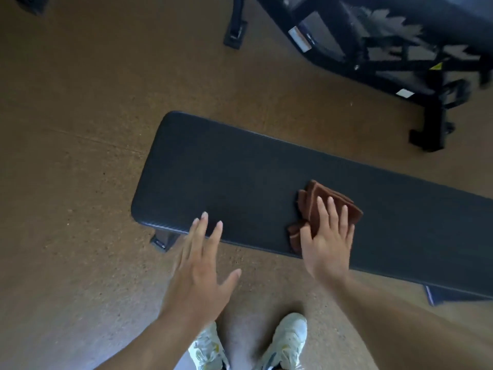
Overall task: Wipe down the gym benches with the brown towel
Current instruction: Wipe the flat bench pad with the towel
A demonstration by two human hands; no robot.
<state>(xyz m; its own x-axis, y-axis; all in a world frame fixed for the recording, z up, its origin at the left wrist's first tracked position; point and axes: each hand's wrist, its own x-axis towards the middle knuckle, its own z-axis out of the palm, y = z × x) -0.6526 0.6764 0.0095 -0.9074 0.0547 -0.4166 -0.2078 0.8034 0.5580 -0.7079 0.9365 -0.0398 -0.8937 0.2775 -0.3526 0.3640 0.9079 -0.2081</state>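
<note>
A flat black gym bench (229, 180) runs from the middle left to the right edge of the view. A folded brown towel (310, 201) lies on its pad near the front edge. My right hand (326, 241) presses flat on the towel with straight, spread fingers. My left hand (200, 265) hovers with straight fingers over the bench's front edge near its left end, holding nothing; I cannot tell whether its fingertips touch the pad.
A second black bench frame (386, 46) with metal legs stands at the back right. Brown speckled floor (80, 182) surrounds the bench. My white shoes (288, 340) stand just in front of it. One bench foot (161, 240) shows below the left end.
</note>
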